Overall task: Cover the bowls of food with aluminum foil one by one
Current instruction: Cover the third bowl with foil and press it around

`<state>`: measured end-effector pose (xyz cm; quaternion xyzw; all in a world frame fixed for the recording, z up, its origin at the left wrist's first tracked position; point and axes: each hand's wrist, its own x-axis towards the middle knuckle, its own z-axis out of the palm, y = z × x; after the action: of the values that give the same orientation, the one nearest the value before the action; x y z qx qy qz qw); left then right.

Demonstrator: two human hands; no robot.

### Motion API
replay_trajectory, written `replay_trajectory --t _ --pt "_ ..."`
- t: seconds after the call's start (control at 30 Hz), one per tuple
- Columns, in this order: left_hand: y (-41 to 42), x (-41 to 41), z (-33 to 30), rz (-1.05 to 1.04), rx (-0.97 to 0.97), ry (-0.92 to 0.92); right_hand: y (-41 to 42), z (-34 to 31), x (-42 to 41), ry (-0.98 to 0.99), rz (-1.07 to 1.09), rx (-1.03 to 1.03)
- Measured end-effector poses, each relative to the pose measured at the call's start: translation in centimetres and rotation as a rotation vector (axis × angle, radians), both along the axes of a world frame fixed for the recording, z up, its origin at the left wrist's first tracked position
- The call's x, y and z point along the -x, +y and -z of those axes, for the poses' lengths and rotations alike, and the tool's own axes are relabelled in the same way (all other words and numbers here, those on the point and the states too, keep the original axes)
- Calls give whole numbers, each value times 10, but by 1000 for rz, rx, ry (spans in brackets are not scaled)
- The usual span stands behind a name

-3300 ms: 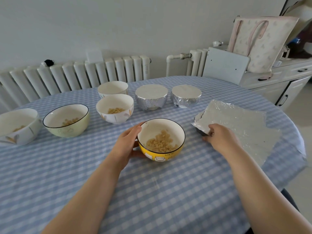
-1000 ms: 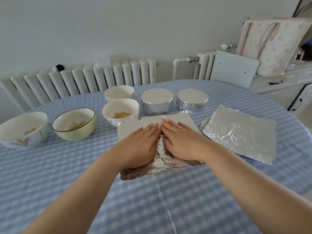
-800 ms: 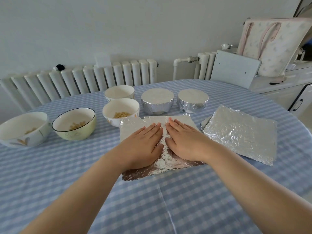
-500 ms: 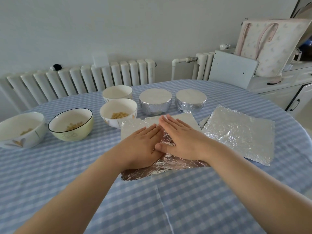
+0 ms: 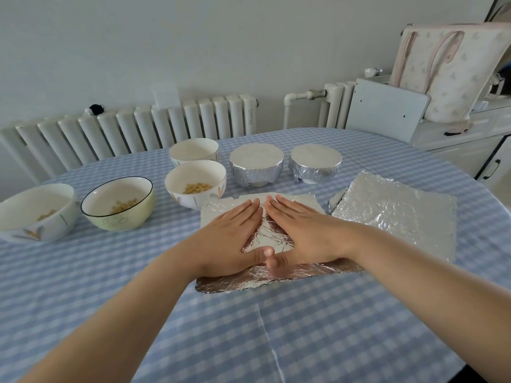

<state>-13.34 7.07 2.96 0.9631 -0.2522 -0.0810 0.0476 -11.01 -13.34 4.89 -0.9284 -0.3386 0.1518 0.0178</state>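
On the desk (image 5: 83, 272), four bowls (image 5: 116, 203) at left wait uncovered. The yellow bowl seen seconds ago now lies hidden under a foil sheet (image 5: 276, 277); left hand (image 5: 229, 239) and right hand (image 5: 304, 233) press it flat-palmed, each grip apart, ready to fold the edges. Spare foil (image 5: 401, 214) sits right.

Both hands (image 5: 272, 239) now splayed in a V on foil sheet (image 5: 276, 275), thumbs touching.
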Motion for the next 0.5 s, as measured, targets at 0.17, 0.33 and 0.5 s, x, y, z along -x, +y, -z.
replay_trajectory --t 0.17,0.33,0.5 --pt "4 -1 1 -5 16 13 -3 -1 2 20 4 -6" --pt "5 -4 -1 -24 45 28 -2 -3 3 7 19 -22" --pt "6 -7 1 -28 55 20 -2 -6 2 5 19 -36"
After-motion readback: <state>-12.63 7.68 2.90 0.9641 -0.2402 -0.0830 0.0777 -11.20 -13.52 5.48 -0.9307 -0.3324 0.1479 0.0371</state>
